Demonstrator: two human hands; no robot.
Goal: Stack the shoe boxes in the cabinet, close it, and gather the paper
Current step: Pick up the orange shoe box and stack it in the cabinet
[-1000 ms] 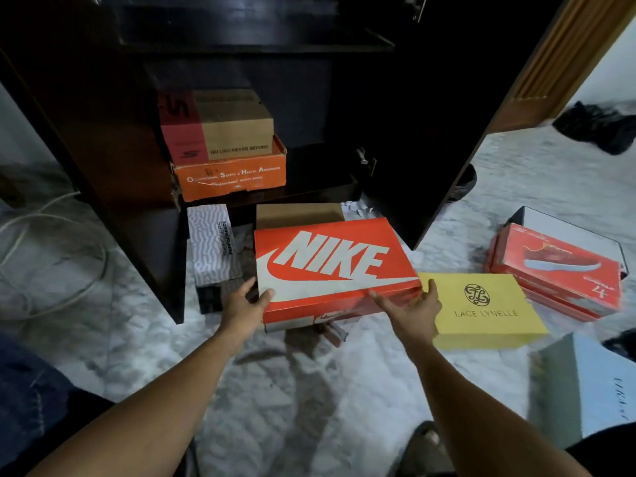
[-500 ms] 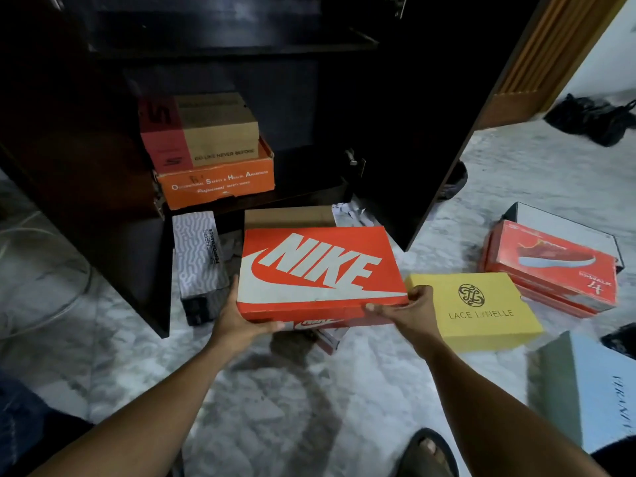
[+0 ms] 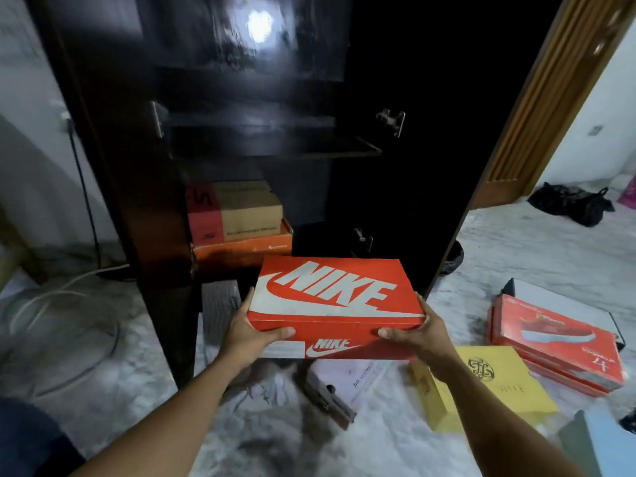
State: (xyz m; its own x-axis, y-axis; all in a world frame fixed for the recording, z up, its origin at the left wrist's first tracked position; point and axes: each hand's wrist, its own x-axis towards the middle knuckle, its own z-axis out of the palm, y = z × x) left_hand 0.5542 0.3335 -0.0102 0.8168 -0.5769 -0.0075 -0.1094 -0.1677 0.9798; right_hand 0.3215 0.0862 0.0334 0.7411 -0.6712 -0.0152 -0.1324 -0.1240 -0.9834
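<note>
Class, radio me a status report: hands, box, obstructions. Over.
Left hand, right hand grip Nike box ends, off the floor. Cabinet open. Stacked boxes fill its left.

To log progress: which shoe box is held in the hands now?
The orange Nike box, between left hand and right hand; the yellow box lies on the floor.

NIKE with swoosh on orange box [image 3: 330,294] lid and front side; "4" on red box [image 3: 557,352]; yellow box [image 3: 499,383] lettering blurred.

Left hand [image 3: 253,333] and right hand [image 3: 414,333] grip the orange cardboard Nike shoe box [image 3: 335,306] before the open dark wooden cabinet [image 3: 144,187], two boxes stacked inside.
</note>
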